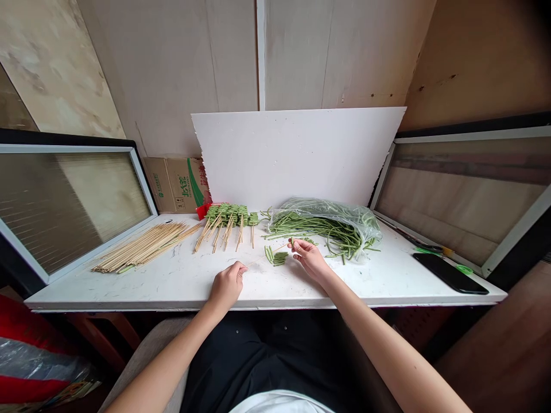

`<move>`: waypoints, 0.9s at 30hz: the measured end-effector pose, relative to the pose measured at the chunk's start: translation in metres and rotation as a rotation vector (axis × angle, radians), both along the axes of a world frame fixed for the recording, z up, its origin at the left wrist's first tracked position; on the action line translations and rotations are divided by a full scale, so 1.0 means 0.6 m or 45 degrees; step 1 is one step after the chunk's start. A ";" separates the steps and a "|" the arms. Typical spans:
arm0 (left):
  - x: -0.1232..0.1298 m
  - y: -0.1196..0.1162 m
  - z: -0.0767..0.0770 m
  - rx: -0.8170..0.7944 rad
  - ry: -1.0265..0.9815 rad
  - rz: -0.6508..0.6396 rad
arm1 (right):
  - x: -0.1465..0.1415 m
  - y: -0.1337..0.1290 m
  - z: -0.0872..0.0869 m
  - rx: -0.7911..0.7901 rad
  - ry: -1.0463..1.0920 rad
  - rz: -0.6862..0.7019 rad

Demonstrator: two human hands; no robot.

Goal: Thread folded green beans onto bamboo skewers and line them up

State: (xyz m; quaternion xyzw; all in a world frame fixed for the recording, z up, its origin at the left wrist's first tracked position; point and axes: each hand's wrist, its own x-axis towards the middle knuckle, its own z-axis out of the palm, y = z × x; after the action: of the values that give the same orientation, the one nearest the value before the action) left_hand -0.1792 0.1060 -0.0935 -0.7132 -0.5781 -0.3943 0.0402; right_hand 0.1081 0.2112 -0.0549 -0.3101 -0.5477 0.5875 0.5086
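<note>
My left hand (228, 285) pinches one end of a thin bamboo skewer (262, 257) over the front of the white table. The skewer slants up to my right hand (306, 256), whose fingertips hold a short piece of green bean (291, 243) at its far end. Whether the skewer has pierced the piece is too small to tell. Just left of my right hand, several cut bean pieces (280, 258) lie side by side on the table. Behind it, long green beans (307, 225) spill from a clear plastic bag (365, 221).
Bamboo skewers (144, 245) lie piled on the left. Skewered bean pieces (226, 215) are stacked by a red item (202, 210) and a cardboard box (176, 183). A black phone (450, 273) rests at the right. A white board (293, 155) stands behind the table (172, 292).
</note>
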 end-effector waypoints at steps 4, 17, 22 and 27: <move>0.000 0.002 -0.004 0.005 0.001 0.006 | 0.001 0.001 -0.002 -0.006 -0.016 -0.014; 0.000 0.001 -0.003 0.008 0.022 0.001 | -0.001 0.006 -0.008 -0.001 0.001 -0.033; 0.000 0.001 -0.004 0.032 0.020 -0.005 | -0.002 0.007 -0.008 0.009 -0.018 -0.043; -0.001 0.003 -0.006 0.052 0.014 -0.002 | -0.002 0.006 -0.007 -0.010 0.008 -0.043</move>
State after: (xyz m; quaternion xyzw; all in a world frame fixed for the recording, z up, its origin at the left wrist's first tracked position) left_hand -0.1796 0.1075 -0.0973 -0.7149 -0.5691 -0.4022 0.0577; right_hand 0.1067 0.2148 -0.0593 -0.3195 -0.5385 0.5821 0.5187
